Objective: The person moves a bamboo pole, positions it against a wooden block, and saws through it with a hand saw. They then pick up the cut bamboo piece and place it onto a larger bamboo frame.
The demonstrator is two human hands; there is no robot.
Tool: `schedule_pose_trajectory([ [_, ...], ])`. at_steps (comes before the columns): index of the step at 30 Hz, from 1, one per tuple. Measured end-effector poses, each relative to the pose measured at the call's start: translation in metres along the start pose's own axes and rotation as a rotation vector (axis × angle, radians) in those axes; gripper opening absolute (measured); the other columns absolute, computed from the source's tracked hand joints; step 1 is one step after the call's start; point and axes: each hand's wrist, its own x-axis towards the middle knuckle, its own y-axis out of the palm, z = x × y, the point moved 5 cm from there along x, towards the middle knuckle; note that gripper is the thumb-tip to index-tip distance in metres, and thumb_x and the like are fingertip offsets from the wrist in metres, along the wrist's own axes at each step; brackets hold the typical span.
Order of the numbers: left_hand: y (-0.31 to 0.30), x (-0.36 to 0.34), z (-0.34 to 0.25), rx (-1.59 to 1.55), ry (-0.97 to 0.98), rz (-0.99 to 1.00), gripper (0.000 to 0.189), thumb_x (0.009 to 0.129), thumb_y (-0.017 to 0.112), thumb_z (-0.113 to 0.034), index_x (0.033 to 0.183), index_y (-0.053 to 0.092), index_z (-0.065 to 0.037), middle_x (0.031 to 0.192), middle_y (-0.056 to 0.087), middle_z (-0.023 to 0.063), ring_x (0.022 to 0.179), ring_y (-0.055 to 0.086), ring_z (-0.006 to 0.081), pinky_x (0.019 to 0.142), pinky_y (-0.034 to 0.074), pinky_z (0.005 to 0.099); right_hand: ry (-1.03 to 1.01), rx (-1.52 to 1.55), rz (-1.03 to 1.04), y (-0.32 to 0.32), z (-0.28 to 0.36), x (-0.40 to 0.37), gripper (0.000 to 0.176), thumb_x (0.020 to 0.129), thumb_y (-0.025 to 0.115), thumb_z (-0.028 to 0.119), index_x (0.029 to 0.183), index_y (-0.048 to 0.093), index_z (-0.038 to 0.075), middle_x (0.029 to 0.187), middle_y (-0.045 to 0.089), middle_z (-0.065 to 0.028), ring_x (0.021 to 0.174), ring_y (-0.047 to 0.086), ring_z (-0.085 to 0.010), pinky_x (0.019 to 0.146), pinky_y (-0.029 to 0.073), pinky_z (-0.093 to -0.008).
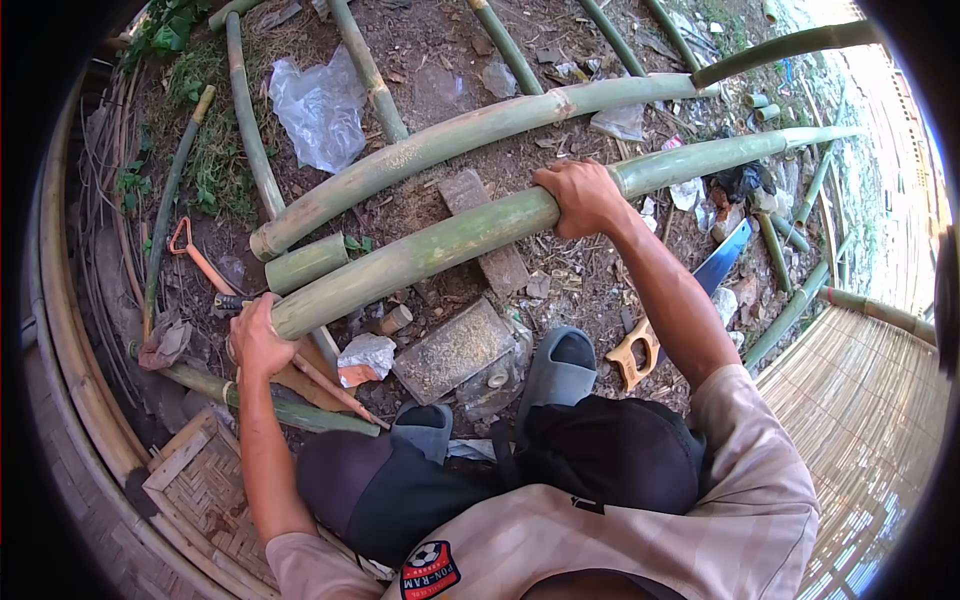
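A thick green bamboo pole lies slantwise across the view in front of my knees. At its near left end my left hand is closed around the cut edge, the fingers partly hidden behind it. My right hand grips the same pole from above, close to a node around its middle. Beneath the pole are a wooden block and a brick-like slab. A short bamboo piece sits just beyond the left end. Right by my left hand is a small black object.
Another long bamboo pole lies beyond, with thinner poles meeting it. A handsaw with a wooden handle and blue blade rests right of my sandal. A sawdust-covered block and an orange-handled tool lie on the littered soil.
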Motion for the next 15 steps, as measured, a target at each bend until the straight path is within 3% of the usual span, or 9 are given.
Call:
schedule_pose_trajectory([
  [9,-0.010,0.004,-0.003,-0.022,-0.040,0.100,0.060,0.057,0.088,-0.021,0.111,0.064,-0.012,0.109,0.070,0.0142,0.110,0.064,0.0381,0.094,0.049,0.0493,0.043,-0.053,0.171,-0.004,0.002,0.009,0.039,0.061,0.072,0.018,0.099,0.066,0.012,0.089,0.073,-0.0120,0.088,0.073,-0.0363,0.075,0.058,-0.0483],
  [11,-0.006,0.007,0.001,0.040,-0.062,0.166,0.070,0.056,0.089,-0.022,0.120,0.062,-0.011,0.117,0.069,0.0152,0.116,0.062,0.0381,0.098,0.048,0.0500,0.086,-0.126,0.306,-0.003,0.003,0.012,0.042,0.064,0.074,0.022,0.105,0.068,0.013,0.090,0.075,-0.0122,0.090,0.074,-0.0340,0.074,0.059,-0.0471],
  [13,0.019,0.011,0.030,0.028,-0.093,0.223,0.091,0.056,0.090,-0.022,0.139,0.054,-0.009,0.135,0.063,0.0159,0.128,0.057,0.0370,0.107,0.043,0.0501,0.113,-0.125,0.366,-0.006,0.004,0.010,0.044,0.065,0.075,0.026,0.107,0.070,0.014,0.093,0.076,-0.0119,0.091,0.075,-0.0319,0.076,0.060,-0.0456],
  [15,0.036,0.012,0.055,0.010,-0.037,0.098,0.088,0.052,0.088,-0.018,0.134,0.057,-0.009,0.129,0.066,0.0163,0.124,0.059,0.0384,0.104,0.045,0.0509,0.114,-0.105,0.346,-0.003,0.002,0.009,0.040,0.064,0.077,0.028,0.102,0.072,0.015,0.096,0.076,-0.0111,0.092,0.075,-0.0317,0.078,0.061,-0.0440],
])
